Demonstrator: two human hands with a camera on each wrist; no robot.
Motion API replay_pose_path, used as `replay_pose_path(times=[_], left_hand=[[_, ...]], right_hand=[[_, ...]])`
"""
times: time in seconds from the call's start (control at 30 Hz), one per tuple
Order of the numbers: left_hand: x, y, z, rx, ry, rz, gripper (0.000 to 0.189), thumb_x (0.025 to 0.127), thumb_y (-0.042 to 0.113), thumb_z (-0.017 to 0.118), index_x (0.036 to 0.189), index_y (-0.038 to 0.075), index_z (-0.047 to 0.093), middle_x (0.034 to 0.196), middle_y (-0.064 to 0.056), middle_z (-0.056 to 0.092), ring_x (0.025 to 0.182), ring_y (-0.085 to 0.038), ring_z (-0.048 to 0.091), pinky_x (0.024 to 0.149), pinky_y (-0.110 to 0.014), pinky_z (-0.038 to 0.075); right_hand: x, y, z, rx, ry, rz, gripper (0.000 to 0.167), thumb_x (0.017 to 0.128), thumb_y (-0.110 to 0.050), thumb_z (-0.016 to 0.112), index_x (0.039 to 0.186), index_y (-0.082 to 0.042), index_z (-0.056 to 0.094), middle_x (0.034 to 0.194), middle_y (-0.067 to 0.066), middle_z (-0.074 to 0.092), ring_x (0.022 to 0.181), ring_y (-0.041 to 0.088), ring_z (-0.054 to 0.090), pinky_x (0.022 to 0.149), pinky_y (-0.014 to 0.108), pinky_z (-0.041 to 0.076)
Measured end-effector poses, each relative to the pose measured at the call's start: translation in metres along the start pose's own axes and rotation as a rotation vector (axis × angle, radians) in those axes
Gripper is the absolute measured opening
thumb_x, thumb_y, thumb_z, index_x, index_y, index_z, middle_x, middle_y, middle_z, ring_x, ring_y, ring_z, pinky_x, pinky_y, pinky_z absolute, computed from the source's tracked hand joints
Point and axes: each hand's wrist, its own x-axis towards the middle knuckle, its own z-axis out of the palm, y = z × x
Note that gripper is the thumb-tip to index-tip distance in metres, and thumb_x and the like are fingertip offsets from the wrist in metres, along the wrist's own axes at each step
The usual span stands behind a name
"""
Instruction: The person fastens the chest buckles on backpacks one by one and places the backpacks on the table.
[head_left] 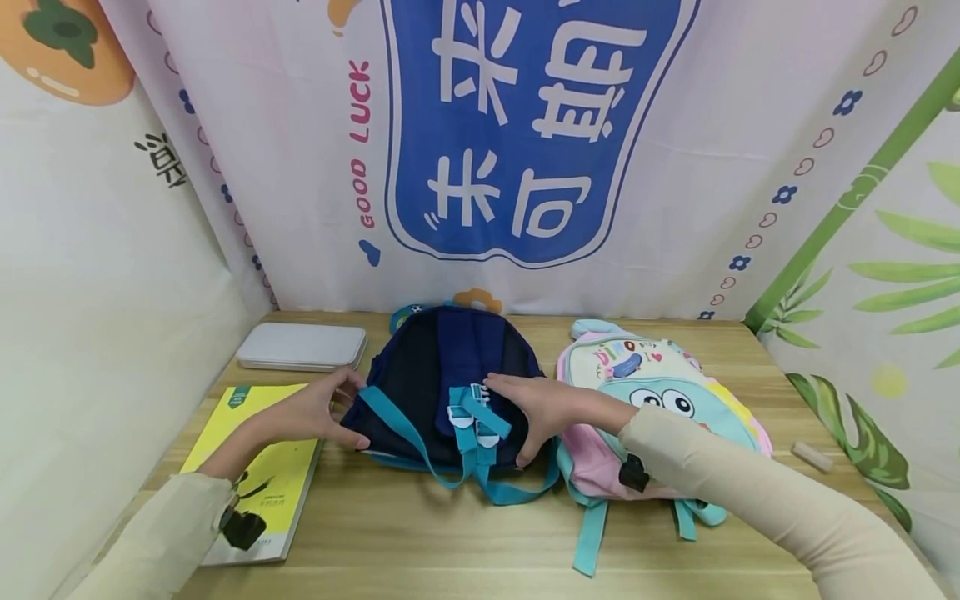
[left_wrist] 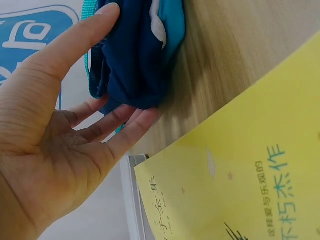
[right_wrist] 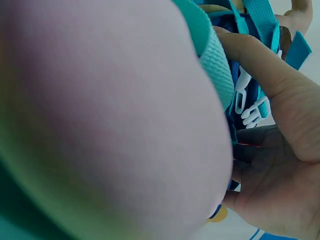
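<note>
A small navy backpack [head_left: 411, 362] lies on the table with its back panel up, teal straps [head_left: 397, 421] and white buckles [head_left: 461, 417] showing. At its left corner my left hand [head_left: 318, 410] holds the edge, the thumb on one side and the fingers on the other; the left wrist view shows this hand [left_wrist: 55, 135] round the navy fabric [left_wrist: 132, 55]. My right hand [head_left: 536, 407] grips the backpack's right side, thumb toward the near edge. In the right wrist view its fingers reach behind the bag and are partly hidden.
Close on the right lies a pink and teal cartoon backpack [head_left: 585, 467]. A yellow book [head_left: 281, 467] sits under the left forearm, with a grey-white flat case [head_left: 302, 346] behind it. A small beige block [head_left: 812, 457] is at far right. Printed curtains [head_left: 315, 167] enclose the table.
</note>
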Motion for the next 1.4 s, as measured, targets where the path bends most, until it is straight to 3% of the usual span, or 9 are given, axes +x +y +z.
replay_pose_path(times=[0.17, 0.53, 0.7, 0.8, 0.9, 1.03, 1.27, 1.4], left_hand=[[0.003, -0.003, 0.002, 0.048, -0.029, -0.024, 0.072, 0.074, 0.03, 0.092, 0.125, 0.005, 0.048, 0.123, -0.015, 0.059, 0.113, -0.029, 0.058, 0.095, -0.048, 0.053], [0.007, -0.001, 0.006, 0.07, -0.059, -0.026, 0.072, 0.073, 0.031, 0.093, 0.122, 0.004, 0.047, 0.117, -0.014, 0.06, 0.107, -0.025, 0.059, 0.091, -0.044, 0.054], [0.008, 0.007, -0.003, 0.077, -0.054, -0.016, 0.063, 0.08, 0.03, 0.088, 0.123, 0.001, 0.052, 0.118, -0.015, 0.061, 0.109, -0.028, 0.059, 0.09, -0.043, 0.056], [0.012, 0.017, -0.007, 0.097, -0.006, 0.02, 0.057, 0.086, 0.029, 0.083, 0.125, -0.003, 0.056, 0.122, -0.02, 0.061, 0.113, -0.035, 0.059, 0.092, -0.047, 0.056], [0.022, 0.032, -0.007, 0.135, 0.067, 0.064, 0.053, 0.09, 0.029, 0.079, 0.126, -0.004, 0.059, 0.126, -0.023, 0.062, 0.118, -0.041, 0.059, 0.097, -0.054, 0.054], [0.042, 0.053, 0.0, 0.147, 0.134, 0.111, 0.045, 0.092, 0.028, 0.076, 0.124, -0.001, 0.063, 0.125, -0.021, 0.065, 0.12, -0.04, 0.06, 0.1, -0.057, 0.051], [0.078, 0.091, 0.027, 0.14, 0.165, 0.175, 0.035, 0.093, 0.026, 0.076, 0.118, 0.003, 0.066, 0.119, -0.018, 0.068, 0.114, -0.034, 0.063, 0.101, -0.051, 0.052], [0.092, 0.1, 0.042, 0.139, 0.181, 0.2, 0.031, 0.093, 0.026, 0.075, 0.114, 0.004, 0.068, 0.115, -0.015, 0.07, 0.11, -0.033, 0.065, 0.1, -0.05, 0.052]], right_hand=[[0.001, 0.004, -0.001, 0.013, -0.03, 0.03, 0.119, 0.072, -0.041, 0.092, 0.162, -0.007, 0.022, 0.172, 0.01, 0.014, 0.156, 0.034, 0.022, 0.123, 0.054, 0.027], [0.0, 0.008, -0.007, 0.044, -0.078, 0.019, 0.117, 0.074, -0.035, 0.092, 0.162, -0.004, 0.021, 0.172, 0.013, 0.012, 0.157, 0.035, 0.017, 0.124, 0.057, 0.022], [0.0, 0.005, -0.009, 0.066, -0.1, 0.031, 0.116, 0.075, -0.032, 0.092, 0.162, -0.005, 0.021, 0.172, 0.012, 0.011, 0.158, 0.034, 0.016, 0.125, 0.054, 0.023], [0.001, 0.005, -0.01, 0.068, -0.108, 0.04, 0.115, 0.075, -0.031, 0.092, 0.162, -0.006, 0.022, 0.172, 0.012, 0.011, 0.158, 0.033, 0.016, 0.125, 0.053, 0.023], [0.001, 0.004, -0.01, 0.067, -0.109, 0.044, 0.115, 0.075, -0.031, 0.092, 0.162, -0.006, 0.022, 0.172, 0.012, 0.011, 0.158, 0.033, 0.015, 0.125, 0.053, 0.022], [0.0, 0.002, -0.009, 0.063, -0.104, 0.042, 0.115, 0.075, -0.03, 0.092, 0.162, -0.004, 0.022, 0.172, 0.012, 0.011, 0.158, 0.033, 0.015, 0.125, 0.053, 0.022], [0.001, 0.003, -0.008, 0.049, -0.104, 0.055, 0.113, 0.076, -0.032, 0.092, 0.162, -0.007, 0.022, 0.172, 0.01, 0.011, 0.158, 0.032, 0.017, 0.126, 0.05, 0.023], [0.0, 0.003, -0.008, 0.048, -0.102, 0.055, 0.112, 0.076, -0.031, 0.091, 0.162, -0.006, 0.023, 0.172, 0.011, 0.012, 0.158, 0.031, 0.018, 0.126, 0.05, 0.022]])
